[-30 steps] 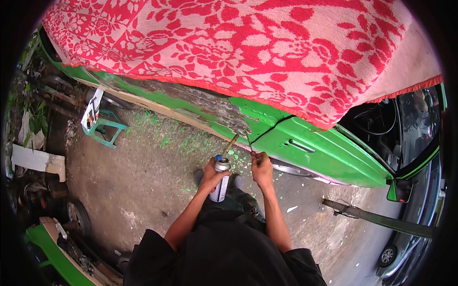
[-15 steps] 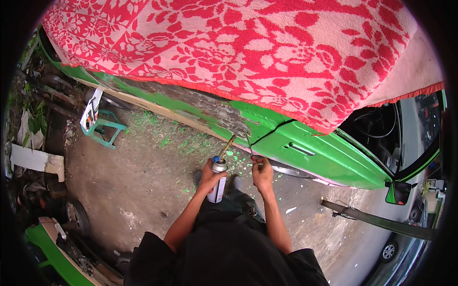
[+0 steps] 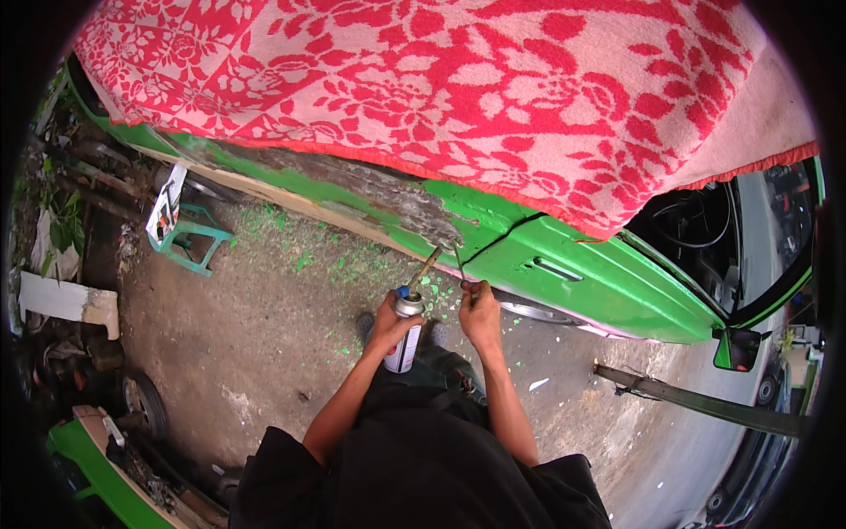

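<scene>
My left hand (image 3: 386,328) is closed around a gas-canister torch (image 3: 403,349) with a blue knob. Its brass-coloured nozzle (image 3: 429,263) points up toward the lower edge of a green car body (image 3: 608,286). In my right hand (image 3: 479,319) is a thin metal tool (image 3: 459,261), its far end at the edge of a stripped, grey-brown patch (image 3: 388,189) on the car's side. The tool's handle is mostly hidden by my fingers. No flame can be made out at the nozzle.
A red-and-pink floral blanket (image 3: 423,79) drapes over the car. Green paint flakes (image 3: 304,263) litter the concrete. A teal stool (image 3: 207,236) stands at the left, a loose wheel (image 3: 145,401) lower left. A long metal beam (image 3: 696,404) juts in at the right, below the side mirror (image 3: 740,350).
My right hand has shifted slightly up and left with the metal tool. My left hand holds the torch in nearly the same place. Vehicles at the lower right look different.
</scene>
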### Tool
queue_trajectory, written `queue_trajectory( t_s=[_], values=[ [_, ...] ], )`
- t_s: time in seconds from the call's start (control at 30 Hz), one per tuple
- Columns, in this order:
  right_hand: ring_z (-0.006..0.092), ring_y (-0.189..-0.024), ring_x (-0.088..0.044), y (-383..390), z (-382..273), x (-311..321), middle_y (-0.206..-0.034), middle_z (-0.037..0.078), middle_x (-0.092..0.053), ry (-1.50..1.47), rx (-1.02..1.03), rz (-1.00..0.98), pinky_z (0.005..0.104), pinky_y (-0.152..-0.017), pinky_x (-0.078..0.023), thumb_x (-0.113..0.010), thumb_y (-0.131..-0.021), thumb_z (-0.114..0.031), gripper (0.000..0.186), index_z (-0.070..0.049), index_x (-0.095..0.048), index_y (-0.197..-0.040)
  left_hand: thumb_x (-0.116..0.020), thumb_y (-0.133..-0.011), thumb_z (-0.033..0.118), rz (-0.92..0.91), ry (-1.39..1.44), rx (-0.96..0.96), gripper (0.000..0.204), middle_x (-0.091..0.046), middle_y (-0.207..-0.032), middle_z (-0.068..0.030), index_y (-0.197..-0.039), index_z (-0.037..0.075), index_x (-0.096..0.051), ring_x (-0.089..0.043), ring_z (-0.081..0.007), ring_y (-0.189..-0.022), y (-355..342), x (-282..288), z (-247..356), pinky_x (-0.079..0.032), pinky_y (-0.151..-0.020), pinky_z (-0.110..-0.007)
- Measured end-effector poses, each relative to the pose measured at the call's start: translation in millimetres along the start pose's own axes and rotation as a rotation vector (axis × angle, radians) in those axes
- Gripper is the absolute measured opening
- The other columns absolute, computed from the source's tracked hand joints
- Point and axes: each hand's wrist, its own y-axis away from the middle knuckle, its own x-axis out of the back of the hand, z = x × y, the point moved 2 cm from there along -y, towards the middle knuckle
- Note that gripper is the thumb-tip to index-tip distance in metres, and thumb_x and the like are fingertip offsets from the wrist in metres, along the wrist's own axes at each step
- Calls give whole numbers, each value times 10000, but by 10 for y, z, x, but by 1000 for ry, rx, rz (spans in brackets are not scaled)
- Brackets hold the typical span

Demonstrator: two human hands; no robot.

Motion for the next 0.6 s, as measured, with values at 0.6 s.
queue_trajectory(
  t_s=[0.6],
  values=[
    [450, -664, -642, 32, -24, 144, -714, 267, -643, -22, -116, -40, 503, -606, -470, -619, -905, -106, 129, 13, -571, -914, -828, -619, 71, 18, 15, -13, 529, -665, -934, -76, -1046, 31, -518, -640, -171, -852, 88, 53, 49, -520, -753, -320]
  ],
)
